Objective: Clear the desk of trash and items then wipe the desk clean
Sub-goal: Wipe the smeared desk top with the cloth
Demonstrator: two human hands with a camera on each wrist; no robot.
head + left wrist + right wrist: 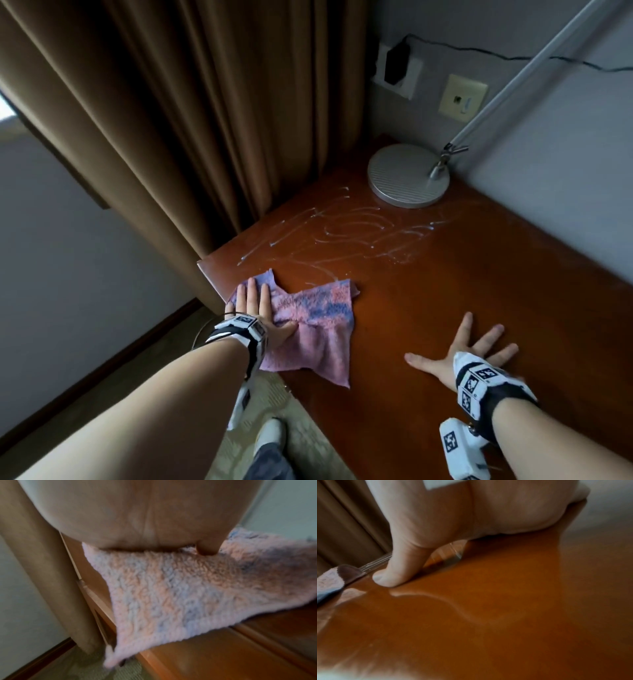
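A pink and blue fluffy cloth (315,315) lies on the reddish-brown desk (445,291) near its left front corner, one flap hanging over the front edge. My left hand (255,305) presses flat on the cloth's left part with straight fingers; in the left wrist view the palm (137,520) rests on the cloth (171,595). My right hand (472,349) lies flat on the bare desk to the right, fingers spread; its thumb (397,572) touches the wood (505,601). White wet streaks (342,229) cover the desk beyond the cloth.
A round grey lamp base (407,174) with a slanted silver arm (534,68) stands at the desk's back corner. Brown curtains (171,120) hang left of the desk. A wall socket with a black plug (397,65) and cable sits above. My foot (270,435) is on the carpet below.
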